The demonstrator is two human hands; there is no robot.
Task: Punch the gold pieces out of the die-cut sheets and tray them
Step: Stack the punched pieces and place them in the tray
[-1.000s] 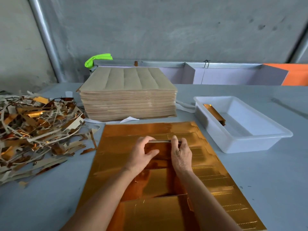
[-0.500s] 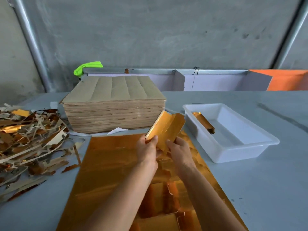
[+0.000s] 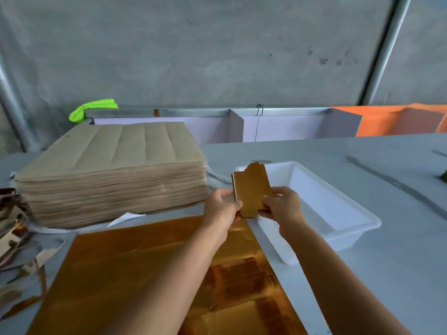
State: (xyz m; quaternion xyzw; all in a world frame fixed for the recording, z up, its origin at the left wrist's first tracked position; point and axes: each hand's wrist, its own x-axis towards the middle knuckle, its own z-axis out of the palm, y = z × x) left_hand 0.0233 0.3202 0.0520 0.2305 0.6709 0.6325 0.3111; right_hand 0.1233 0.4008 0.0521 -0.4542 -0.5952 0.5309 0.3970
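Observation:
A folded gold piece [image 3: 251,189] is held upright between both hands, its brown back facing me. My left hand [image 3: 221,209] pinches its left edge and my right hand [image 3: 283,206] grips its lower right corner. The piece hangs just over the near left corner of the white plastic tray [image 3: 338,213]. The tray's contents are hidden behind the piece and my hands. A large gold die-cut sheet [image 3: 125,274] lies flat on the grey table under my forearms, with punched-out gaps near its right side.
A thick stack of brown-backed sheets [image 3: 111,175] stands at the back left. Gold and brown scrap strips [image 3: 14,240] pile at the left edge. A low purple and orange partition [image 3: 290,126] runs behind the table, with a green cloth [image 3: 92,110] on it.
Both hands pulled a gold piece out of the sheet, lifted it, folded it flatter and carried it right toward the tray's near corner. The view tilted up and to the right.

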